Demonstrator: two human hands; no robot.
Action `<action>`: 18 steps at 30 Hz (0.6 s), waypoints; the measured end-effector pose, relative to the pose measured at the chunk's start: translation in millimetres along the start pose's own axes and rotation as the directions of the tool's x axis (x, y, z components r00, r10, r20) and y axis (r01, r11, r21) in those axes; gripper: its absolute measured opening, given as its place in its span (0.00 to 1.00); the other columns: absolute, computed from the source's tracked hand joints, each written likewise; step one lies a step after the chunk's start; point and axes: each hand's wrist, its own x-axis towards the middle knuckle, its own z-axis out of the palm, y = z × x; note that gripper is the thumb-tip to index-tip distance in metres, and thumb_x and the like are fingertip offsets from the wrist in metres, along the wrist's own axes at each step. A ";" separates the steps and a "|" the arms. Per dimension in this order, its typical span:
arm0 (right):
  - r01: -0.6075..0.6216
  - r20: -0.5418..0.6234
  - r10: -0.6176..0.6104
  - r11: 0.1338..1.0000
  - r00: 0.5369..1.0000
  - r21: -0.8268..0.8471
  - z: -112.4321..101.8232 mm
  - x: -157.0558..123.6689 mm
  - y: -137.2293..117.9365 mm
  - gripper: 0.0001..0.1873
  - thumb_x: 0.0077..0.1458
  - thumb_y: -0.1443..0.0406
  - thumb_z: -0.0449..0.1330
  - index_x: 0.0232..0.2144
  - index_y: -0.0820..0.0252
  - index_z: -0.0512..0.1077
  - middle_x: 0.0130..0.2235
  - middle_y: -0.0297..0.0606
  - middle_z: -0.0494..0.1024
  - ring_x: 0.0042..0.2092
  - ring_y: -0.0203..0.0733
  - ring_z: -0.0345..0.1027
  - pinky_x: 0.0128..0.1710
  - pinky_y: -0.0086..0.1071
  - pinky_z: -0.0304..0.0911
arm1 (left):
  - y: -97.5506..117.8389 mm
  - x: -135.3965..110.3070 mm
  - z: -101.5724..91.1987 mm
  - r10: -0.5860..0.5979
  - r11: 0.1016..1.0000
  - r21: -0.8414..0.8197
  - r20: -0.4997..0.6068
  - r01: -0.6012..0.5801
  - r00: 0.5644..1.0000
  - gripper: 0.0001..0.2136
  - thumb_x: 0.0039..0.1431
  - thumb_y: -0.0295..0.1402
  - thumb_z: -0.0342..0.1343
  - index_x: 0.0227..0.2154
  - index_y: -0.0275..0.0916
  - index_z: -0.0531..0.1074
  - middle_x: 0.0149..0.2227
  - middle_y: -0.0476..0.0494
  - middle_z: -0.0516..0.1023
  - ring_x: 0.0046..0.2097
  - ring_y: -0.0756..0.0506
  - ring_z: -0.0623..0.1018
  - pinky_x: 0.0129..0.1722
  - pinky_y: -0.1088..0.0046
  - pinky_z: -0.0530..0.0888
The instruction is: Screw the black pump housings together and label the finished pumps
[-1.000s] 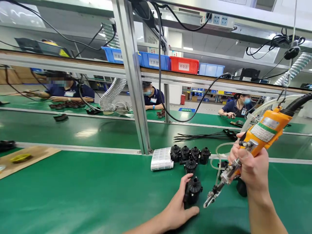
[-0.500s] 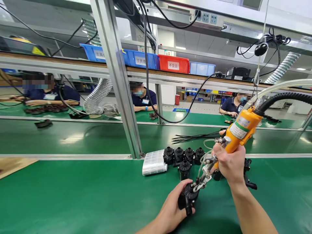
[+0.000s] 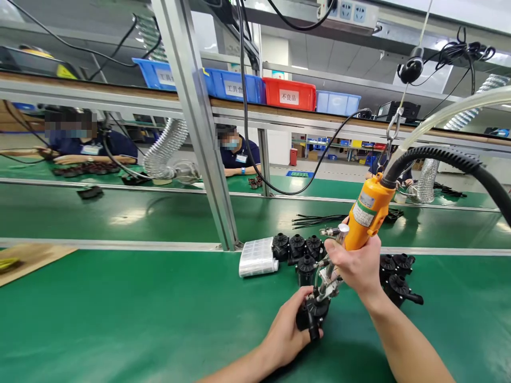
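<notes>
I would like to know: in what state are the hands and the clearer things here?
Left hand: curled around one black housing
That housing: spout turned toward the wearer
Right hand: closed around the orange tool
Orange tool: tilted, tip at the housing's top
Whitish sheet: folded over
Red bin: upright, contents hidden

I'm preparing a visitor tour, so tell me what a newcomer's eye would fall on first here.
Probably the bright orange tool right of centre, hanging from a hook and gripped by the right hand. Its tip meets the black part that the left hand holds at the green table. Next, likely the red bin between blue ones on the shelf above.
</notes>
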 end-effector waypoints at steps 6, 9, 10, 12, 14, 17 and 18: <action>-0.063 0.017 0.063 0.998 0.998 0.014 0.1 1.7 9.2 0.25 0.43 0.58 0.72 0.38 0.56 0.65 0.22 0.21 0.62 0.22 0.31 0.54 0.21 0.27 0.57 | -1.0 -0.3 0.2 -0.017 1.000 -0.025 0.029 0.018 0.999 0.31 0.45 0.33 0.70 0.55 0.44 0.71 0.48 0.46 0.80 0.47 0.36 0.78 0.50 0.63 0.77; -0.057 0.024 0.056 0.998 0.998 0.032 0.7 3.5 13.0 0.25 0.44 0.58 0.72 0.39 0.57 0.65 0.22 0.21 0.62 0.23 0.31 0.54 0.22 0.28 0.58 | -0.9 0.1 -3.4 -0.008 1.000 -0.011 0.051 0.009 0.999 0.31 0.45 0.34 0.71 0.55 0.45 0.71 0.49 0.46 0.80 0.48 0.35 0.79 0.50 0.63 0.77; -0.049 0.020 0.048 0.998 0.999 0.044 0.2 4.3 12.9 0.25 0.44 0.57 0.72 0.40 0.57 0.65 0.23 0.22 0.63 0.23 0.31 0.55 0.22 0.28 0.59 | -1.3 0.2 -5.6 0.001 1.000 0.005 0.060 -0.001 0.998 0.32 0.46 0.35 0.72 0.56 0.45 0.71 0.50 0.45 0.80 0.49 0.35 0.79 0.51 0.63 0.77; -0.036 0.004 0.036 0.998 0.999 0.054 -4.5 6.6 9.9 0.25 0.45 0.57 0.72 0.41 0.57 0.66 0.23 0.22 0.64 0.23 0.32 0.56 0.23 0.28 0.59 | -1.7 -0.1 -11.0 0.027 0.999 0.033 0.102 -0.031 0.994 0.33 0.48 0.36 0.71 0.58 0.45 0.69 0.51 0.44 0.80 0.50 0.35 0.79 0.54 0.62 0.76; -0.036 -0.027 0.036 0.999 0.999 0.029 -16.4 9.4 2.7 0.26 0.44 0.58 0.73 0.42 0.58 0.68 0.23 0.23 0.66 0.22 0.32 0.57 0.22 0.28 0.60 | -1.1 -0.8 -15.2 0.056 0.998 0.025 0.165 -0.061 0.985 0.32 0.54 0.37 0.69 0.61 0.45 0.66 0.53 0.43 0.80 0.52 0.36 0.79 0.57 0.62 0.75; -0.043 -0.079 0.043 0.999 0.996 0.008 -45.4 12.1 -12.4 0.29 0.42 0.60 0.75 0.44 0.58 0.70 0.25 0.26 0.69 0.23 0.33 0.60 0.22 0.28 0.61 | 0.8 -2.2 -13.6 0.085 0.996 -0.035 0.199 -0.079 0.976 0.29 0.60 0.38 0.66 0.62 0.45 0.64 0.56 0.41 0.79 0.57 0.36 0.78 0.60 0.63 0.72; -0.044 -0.087 0.046 0.999 0.995 0.025 -55.3 12.2 -17.7 0.29 0.42 0.60 0.76 0.46 0.58 0.70 0.26 0.27 0.70 0.23 0.34 0.61 0.22 0.29 0.61 | 1.0 -2.5 -10.9 0.085 0.996 -0.055 0.191 -0.076 0.978 0.29 0.59 0.38 0.67 0.61 0.44 0.64 0.56 0.40 0.80 0.57 0.36 0.78 0.59 0.63 0.72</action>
